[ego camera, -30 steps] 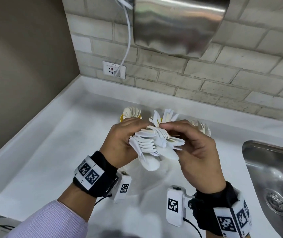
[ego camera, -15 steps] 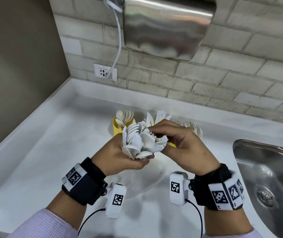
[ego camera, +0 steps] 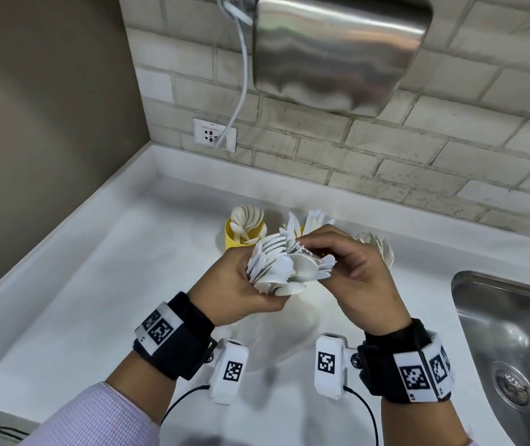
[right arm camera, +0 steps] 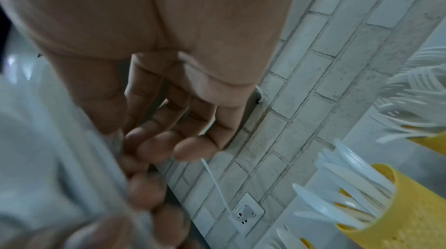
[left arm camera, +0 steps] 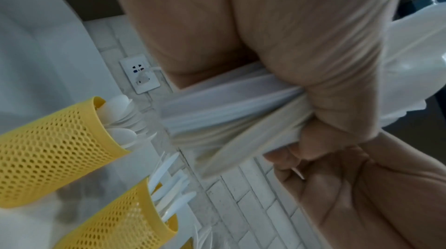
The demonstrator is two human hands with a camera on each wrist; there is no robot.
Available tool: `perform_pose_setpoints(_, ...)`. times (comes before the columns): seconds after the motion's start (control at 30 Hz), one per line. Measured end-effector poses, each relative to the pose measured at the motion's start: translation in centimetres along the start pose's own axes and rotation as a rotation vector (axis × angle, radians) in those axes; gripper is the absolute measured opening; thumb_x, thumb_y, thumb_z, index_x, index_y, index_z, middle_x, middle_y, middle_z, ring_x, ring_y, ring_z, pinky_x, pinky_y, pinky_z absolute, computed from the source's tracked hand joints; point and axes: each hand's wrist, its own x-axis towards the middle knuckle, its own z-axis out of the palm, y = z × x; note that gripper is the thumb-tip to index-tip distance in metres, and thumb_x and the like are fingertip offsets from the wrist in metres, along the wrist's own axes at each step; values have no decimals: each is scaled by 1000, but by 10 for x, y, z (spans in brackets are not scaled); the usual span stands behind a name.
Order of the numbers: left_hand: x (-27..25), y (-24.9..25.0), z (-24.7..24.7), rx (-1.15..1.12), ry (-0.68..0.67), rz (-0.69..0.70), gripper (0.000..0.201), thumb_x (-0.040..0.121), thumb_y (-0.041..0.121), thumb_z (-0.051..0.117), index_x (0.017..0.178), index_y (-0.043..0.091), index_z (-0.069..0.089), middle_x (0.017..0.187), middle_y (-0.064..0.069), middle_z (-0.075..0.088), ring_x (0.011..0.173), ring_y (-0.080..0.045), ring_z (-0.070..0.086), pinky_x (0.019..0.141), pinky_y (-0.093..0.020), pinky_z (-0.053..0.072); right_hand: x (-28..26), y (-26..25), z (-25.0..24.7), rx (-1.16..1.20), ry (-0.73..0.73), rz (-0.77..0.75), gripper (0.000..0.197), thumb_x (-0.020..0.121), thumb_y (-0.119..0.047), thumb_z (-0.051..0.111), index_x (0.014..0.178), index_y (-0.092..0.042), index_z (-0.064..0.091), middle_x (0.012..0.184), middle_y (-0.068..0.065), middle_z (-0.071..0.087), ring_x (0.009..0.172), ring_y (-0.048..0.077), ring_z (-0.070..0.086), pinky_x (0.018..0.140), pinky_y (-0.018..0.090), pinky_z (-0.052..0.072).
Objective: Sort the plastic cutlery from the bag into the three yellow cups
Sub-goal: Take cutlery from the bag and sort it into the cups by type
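My left hand (ego camera: 247,284) grips a fanned bundle of white plastic cutlery (ego camera: 284,268) by the handles, above the white counter (ego camera: 80,300). In the left wrist view its fingers (left arm camera: 337,100) wrap round the handles (left arm camera: 229,112). My right hand (ego camera: 328,255) pinches a piece at the top of the bundle; its curled fingers (right arm camera: 169,138) lie against the cutlery (right arm camera: 48,157). Behind the hands stand three yellow mesh cups: spoons on the left (ego camera: 241,236), knives in the middle (ego camera: 300,230), forks (ego camera: 378,249) on the right, that cup hidden. A clear bag (ego camera: 276,336) lies under my hands.
A steel sink (ego camera: 515,349) is sunk into the counter at the right. A steel hand dryer (ego camera: 337,49) hangs on the brick wall above the cups, its cable running to a socket (ego camera: 213,135). A brown wall closes the left side.
The bundle has turned from lying sideways to standing more upright in my left hand. My right fingers have moved onto its top. The view has tilted up the wall.
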Motion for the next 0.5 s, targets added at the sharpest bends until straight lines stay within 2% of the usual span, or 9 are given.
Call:
perform_pose_setpoints(0.03,1,-1,0,7,25,20,23,76,9,85,95,12,72,97,-13,74,94,-32,68,93,-41,53,-1,2,2,17,38,-10,37,84,8,68,105,-21,79,100,4,70,94,20,67,85,26,50)
perform_pose_setpoints(0.07,1,-2,0,-7,43,36,25,74,14,85,96,14,73,99,-14,74,97,-34,68,98,-37,51,-3,4,5,28,78,-14,40,83,9,68,103,-23,79,100,1,72,94,19,68,86,26,51)
perform_pose_setpoints(0.13,2,-3,0,-32,66,63,25,71,19,84,93,22,72,99,-10,76,97,-31,69,100,-20,47,-7,8,9,24,150,-9,45,83,14,66,100,-25,79,99,-3,74,94,17,69,85,25,52)
perform_pose_setpoints(0.17,2,-3,-1,-24,72,67,24,72,16,84,91,23,72,99,-8,76,97,-29,69,99,-15,45,-9,8,11,24,176,0,44,83,16,64,100,-22,78,98,-5,74,92,15,68,84,24,52)
perform_pose_setpoints(0.23,3,-9,-2,9,91,49,26,74,6,84,96,16,74,101,-5,77,99,-27,69,96,-11,45,-14,6,13,49,204,24,35,84,15,62,103,-12,73,93,-5,72,82,13,65,79,22,52)
perform_pose_setpoints(0.3,3,-12,-2,19,134,9,27,76,3,83,101,9,74,102,-5,77,100,-23,69,91,-12,48,-19,2,14,85,217,19,27,86,11,61,105,-6,70,85,2,66,75,18,62,77,25,53)
perform_pose_setpoints(0.37,2,-13,-1,6,150,-26,27,77,2,82,103,6,73,103,-7,77,101,-25,69,89,-21,52,-21,-5,13,93,223,-9,19,88,3,64,104,-6,70,86,11,63,75,27,62,77,25,53)
perform_pose_setpoints(0.43,1,-13,-1,8,139,-34,26,78,1,80,103,5,73,103,-10,76,101,-28,69,91,-26,52,-21,-14,14,71,237,-31,17,89,-11,64,104,-7,69,90,8,64,75,34,62,75,22,52)
perform_pose_setpoints(0.5,0,-13,0,14,144,-39,23,79,1,80,101,4,73,100,-13,75,98,-31,68,88,-29,54,-19,-23,15,25,259,-46,16,91,-16,66,103,-8,70,92,6,67,75,28,64,73,22,53)
